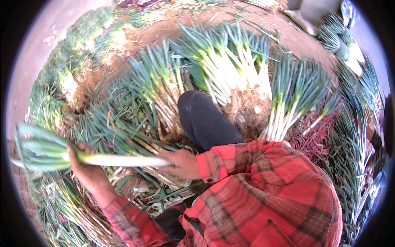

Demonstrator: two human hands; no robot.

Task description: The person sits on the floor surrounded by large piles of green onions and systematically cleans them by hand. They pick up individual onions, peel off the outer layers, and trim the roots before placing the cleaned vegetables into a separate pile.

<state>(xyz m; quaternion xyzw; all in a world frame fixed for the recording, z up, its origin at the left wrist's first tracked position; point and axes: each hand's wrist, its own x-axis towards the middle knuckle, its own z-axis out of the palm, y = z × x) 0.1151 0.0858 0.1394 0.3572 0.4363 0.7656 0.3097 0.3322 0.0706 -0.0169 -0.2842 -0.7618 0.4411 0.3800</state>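
Note:
A scallion stalk (pixel 120 161) with a white shaft and green leaves lies level across the lower left. My left hand (pixel 85 166) is closed around it where the leaves meet the shaft. At the root end, my right hand (pixel 182 163) grips the white shaft, slightly blurred. Under both hands are untrimmed scallions with brown, dirty outer layers. Beyond my knee stands a large bundle of clean white scallions (pixel 226 72) with matted roots. To its right leans a smaller group of clean scallions (pixel 279 120).
My bent knee (pixel 203 120) is between the bundles. Pink-red ties (pixel 314 132) lie in a heap at the right. More scallions (pixel 89 40) line the upper left, and others (pixel 348 173) fill the right edge, where part of another person shows.

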